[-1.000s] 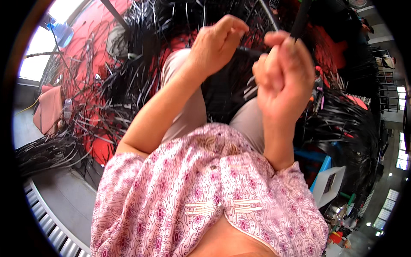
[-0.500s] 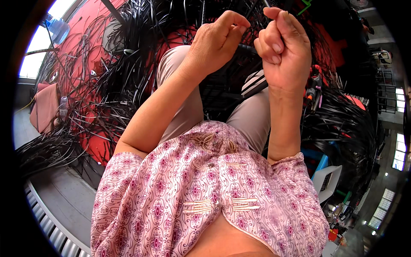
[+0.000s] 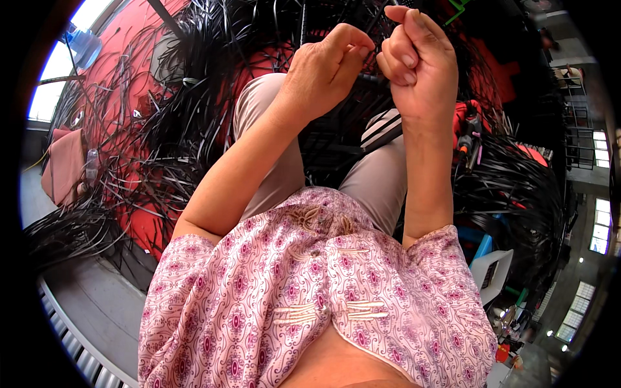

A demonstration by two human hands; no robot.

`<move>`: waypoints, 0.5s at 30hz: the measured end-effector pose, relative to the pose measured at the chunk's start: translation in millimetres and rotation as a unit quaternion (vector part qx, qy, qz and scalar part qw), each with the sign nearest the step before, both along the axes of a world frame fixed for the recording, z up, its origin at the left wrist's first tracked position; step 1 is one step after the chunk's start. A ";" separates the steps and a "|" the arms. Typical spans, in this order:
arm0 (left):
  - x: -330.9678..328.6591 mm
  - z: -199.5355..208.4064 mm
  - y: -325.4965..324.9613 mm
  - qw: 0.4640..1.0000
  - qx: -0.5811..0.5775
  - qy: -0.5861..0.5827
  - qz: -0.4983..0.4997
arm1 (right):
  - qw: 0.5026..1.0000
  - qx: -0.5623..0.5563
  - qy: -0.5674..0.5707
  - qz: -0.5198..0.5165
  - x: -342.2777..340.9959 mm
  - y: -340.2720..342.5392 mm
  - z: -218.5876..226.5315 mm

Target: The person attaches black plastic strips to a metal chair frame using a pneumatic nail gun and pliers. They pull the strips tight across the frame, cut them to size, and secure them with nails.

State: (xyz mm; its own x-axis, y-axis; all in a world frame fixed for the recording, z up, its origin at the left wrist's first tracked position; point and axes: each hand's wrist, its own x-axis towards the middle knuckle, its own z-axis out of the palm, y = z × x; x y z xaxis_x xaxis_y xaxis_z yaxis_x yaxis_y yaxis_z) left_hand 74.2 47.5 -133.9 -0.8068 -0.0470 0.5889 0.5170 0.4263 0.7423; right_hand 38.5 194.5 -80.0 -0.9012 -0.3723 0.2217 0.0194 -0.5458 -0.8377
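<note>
Both hands are raised close together above my lap. My left hand (image 3: 323, 74) is closed, thumb and forefinger pressed together at the tips. My right hand (image 3: 420, 71) is curled shut too, its thumb against the bent forefinger and the other fingers folded into the palm. Whatever they pinch is too thin or dark to make out against the black background. Below them, a few flat black strips (image 3: 381, 136) cross my right thigh. Beyond and to the left lies a large tangle of black strips (image 3: 213, 84).
The strips spread over a red surface (image 3: 123, 64). More black strips (image 3: 504, 174) are heaped at the right, beside red-and-black tools (image 3: 467, 132). A white bin (image 3: 493, 275) stands by my right elbow. At the left are a pink cloth-like sheet (image 3: 65, 168) and a blue clear bottle (image 3: 85, 48).
My right hand has shifted slightly left, and my left hand has come down a little. Both keep the same closed shape.
</note>
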 end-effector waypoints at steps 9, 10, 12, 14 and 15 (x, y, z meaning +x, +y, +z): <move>0.6 -4.7 1.7 1.000 0.006 0.004 -0.004 | 0.984 0.077 -0.147 0.058 -34.9 -0.1 -7.7; -0.9 -5.2 1.9 1.000 0.017 0.015 -0.002 | 0.970 0.122 -0.204 0.057 -40.3 -4.2 -6.7; -0.9 -11.3 5.9 0.999 0.044 0.032 0.005 | 0.946 0.179 -0.262 0.058 -50.5 -9.3 -12.3; -2.5 -12.5 8.9 0.997 0.046 0.055 -0.013 | 0.936 0.252 -0.234 0.074 -63.6 -4.4 -27.2; -3.8 -12.6 9.8 0.997 0.039 0.056 -0.024 | 0.925 0.283 -0.247 0.058 -67.3 -3.0 -29.7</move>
